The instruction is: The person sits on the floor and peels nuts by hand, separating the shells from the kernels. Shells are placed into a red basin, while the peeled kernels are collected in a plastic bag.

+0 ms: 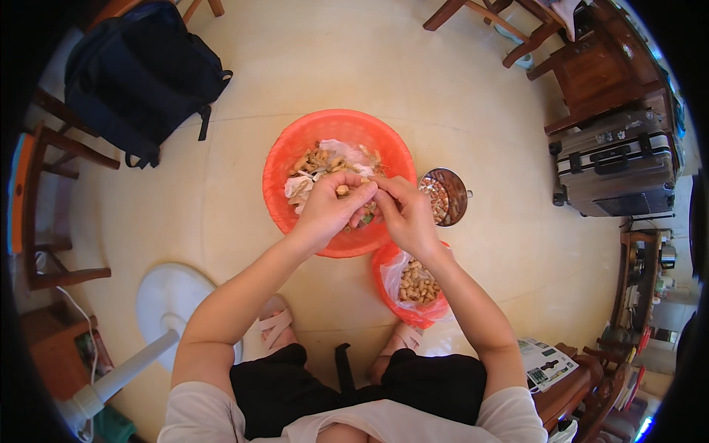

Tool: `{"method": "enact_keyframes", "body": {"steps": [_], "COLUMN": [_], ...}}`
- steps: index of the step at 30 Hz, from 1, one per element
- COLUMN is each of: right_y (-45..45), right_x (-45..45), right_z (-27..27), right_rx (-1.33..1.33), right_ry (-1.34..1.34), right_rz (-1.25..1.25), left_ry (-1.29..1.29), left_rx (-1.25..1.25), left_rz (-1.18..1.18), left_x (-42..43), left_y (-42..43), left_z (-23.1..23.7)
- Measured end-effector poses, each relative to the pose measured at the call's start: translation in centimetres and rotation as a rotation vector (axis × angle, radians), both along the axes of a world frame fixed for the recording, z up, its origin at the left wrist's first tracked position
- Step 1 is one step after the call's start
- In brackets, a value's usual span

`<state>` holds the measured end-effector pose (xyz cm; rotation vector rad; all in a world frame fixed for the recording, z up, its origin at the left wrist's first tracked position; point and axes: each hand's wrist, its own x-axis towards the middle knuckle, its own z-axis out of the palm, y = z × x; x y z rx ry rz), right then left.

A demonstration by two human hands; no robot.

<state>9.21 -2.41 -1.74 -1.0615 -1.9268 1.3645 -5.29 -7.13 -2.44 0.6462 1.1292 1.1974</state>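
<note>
Above a red plastic basin (339,117), my left hand (338,202) and my right hand (407,207) meet at the fingertips. A peanut (342,190) lies in my left hand, its fingers curled round it. A small pale piece, probably peanut or shell, is pinched between both hands' fingertips. Peanut shells (313,161) and crumpled tissue (338,148) fill the basin's middle. Right of it stands a metal pot (461,199) with shelled peanuts (435,198) inside. Below, partly behind my right forearm, a red bag or bag-lined container (388,277) holds unshelled peanuts (416,285).
A dark backpack (144,72) rests by a wooden chair at the upper left. A round white stand base (171,299) with a pole is at the lower left. A suitcase (617,166) and wooden furniture (604,72) line the right. My sandalled feet are below the basin.
</note>
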Motion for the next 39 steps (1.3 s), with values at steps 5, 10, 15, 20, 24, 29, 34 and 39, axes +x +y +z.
{"method": "enact_keyframes", "body": {"steps": [5, 10, 15, 20, 24, 29, 34, 39], "right_y": [0.2, 0.1, -0.4, -0.5, -0.3, 0.3, 0.8, 0.6], "right_x": [0.2, 0.2, -0.8, -2.1, -2.8, -2.4, -1.9, -1.8], "right_z": [0.5, 0.8, 0.3, -0.6, -0.9, -0.5, -1.2, -2.1], "right_rx": [0.176, -0.081, -0.282, -0.376, -0.559, -0.833, -1.097, -1.161], "right_ry": [-0.099, -0.129, -0.011, 0.146, 0.334, 0.487, 0.521, 0.507], "right_rz": [0.087, 0.174, 0.1, -0.084, -0.178, -0.124, -0.053, -0.157], "left_ry": [0.073, -0.065, -0.046, 0.062, 0.128, 0.554, 0.964, 0.935], "left_rx": [0.053, 0.075, 0.086, 0.162, 0.17, 0.589, 0.853, 0.807], "left_rz": [-0.001, -0.017, 0.081, 0.185, 0.237, 0.121, -0.147, -0.251], "left_x": [-0.1, -0.4, 0.1, 0.7, 0.8, -1.1, -2.6, -2.0], "left_y": [-0.1, -0.2, -0.6, -0.6, -0.5, -0.2, 0.1, 0.0], "left_z": [0.1, 0.1, -0.1, -0.3, -0.6, -1.1, -0.9, -0.6]}}
